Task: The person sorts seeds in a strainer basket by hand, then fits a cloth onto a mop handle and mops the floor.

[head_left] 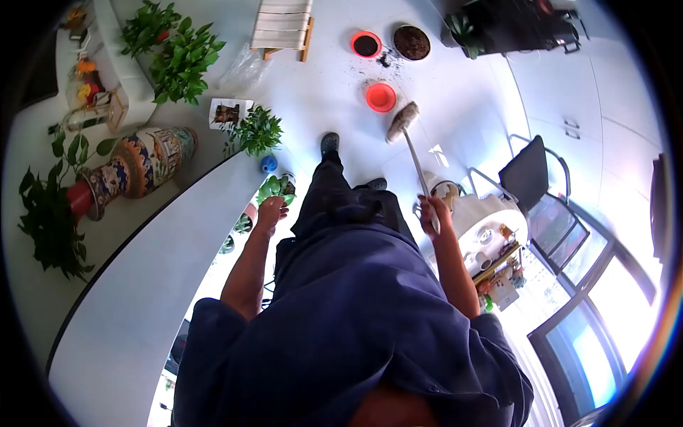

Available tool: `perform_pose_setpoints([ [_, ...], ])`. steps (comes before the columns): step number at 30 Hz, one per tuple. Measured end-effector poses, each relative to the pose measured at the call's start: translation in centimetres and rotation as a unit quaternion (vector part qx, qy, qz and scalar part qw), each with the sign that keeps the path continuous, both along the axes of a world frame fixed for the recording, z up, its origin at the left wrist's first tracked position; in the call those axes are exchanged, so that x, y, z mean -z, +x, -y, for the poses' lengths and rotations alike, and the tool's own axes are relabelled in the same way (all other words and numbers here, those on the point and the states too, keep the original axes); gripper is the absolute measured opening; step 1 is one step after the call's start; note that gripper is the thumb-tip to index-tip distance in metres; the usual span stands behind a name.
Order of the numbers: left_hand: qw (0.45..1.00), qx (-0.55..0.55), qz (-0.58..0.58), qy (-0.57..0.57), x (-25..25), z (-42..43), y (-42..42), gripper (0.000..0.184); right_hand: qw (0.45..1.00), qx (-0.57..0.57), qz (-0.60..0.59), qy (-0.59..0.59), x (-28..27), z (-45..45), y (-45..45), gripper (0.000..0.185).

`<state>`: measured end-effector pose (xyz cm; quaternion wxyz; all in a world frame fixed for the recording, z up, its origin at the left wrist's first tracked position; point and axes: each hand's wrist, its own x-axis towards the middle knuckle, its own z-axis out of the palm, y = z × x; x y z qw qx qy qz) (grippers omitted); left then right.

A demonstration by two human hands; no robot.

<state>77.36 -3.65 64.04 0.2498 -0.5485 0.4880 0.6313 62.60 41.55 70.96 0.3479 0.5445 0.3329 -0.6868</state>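
Observation:
My right hand [435, 215] is wrapped round the handle of a broom [415, 158], whose head rests on the floor. The broom head is just below an empty-looking red bowl [380, 97]. Farther off are a red pot [366, 45] with dark soil and a wider pot [412, 43] of brown soil, with spilled soil [386, 58] between them. My left hand [272, 213] hangs near a small leafy plant [274, 188], fingers loosely curled and apart, holding nothing.
A slatted chair [281, 25] stands ahead, with a clear plastic bag [245, 71] beside it. Leafy plants [186, 60] and a big patterned vase [146, 162] are at left. At right are a round table [501, 228] with cups and a black chair [525, 173].

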Motion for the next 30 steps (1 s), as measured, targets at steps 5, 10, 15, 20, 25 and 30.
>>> perform_pose_setpoints([
  [5,0.999,-0.030,-0.023,-0.009,0.5,0.0,0.0,0.030,0.977,-0.211,-0.028,0.000,-11.3,-2.1,0.5,0.033],
  [10,0.997,-0.067,-0.023,-0.009,0.9,0.1,0.4,0.031,0.940,-0.334,-0.059,-0.025,-14.3,-1.6,-3.1,0.038],
  [15,0.994,-0.109,-0.016,-0.012,0.2,-1.1,2.8,0.031,0.737,-0.662,-0.052,0.131,-3.8,0.5,-6.1,0.018],
  [20,0.985,-0.170,0.007,-0.022,-1.5,-3.0,5.1,0.032,0.546,-0.786,-0.191,0.217,1.7,8.2,-12.4,0.032],
  [25,0.970,-0.239,0.039,-0.035,-3.7,-5.8,7.6,0.036,0.513,-0.801,-0.242,0.193,10.2,13.2,-18.1,0.033],
  [30,0.972,-0.205,0.103,-0.040,-5.5,-9.6,9.8,0.038,0.566,-0.784,-0.209,0.148,17.3,20.5,-22.4,0.036],
])
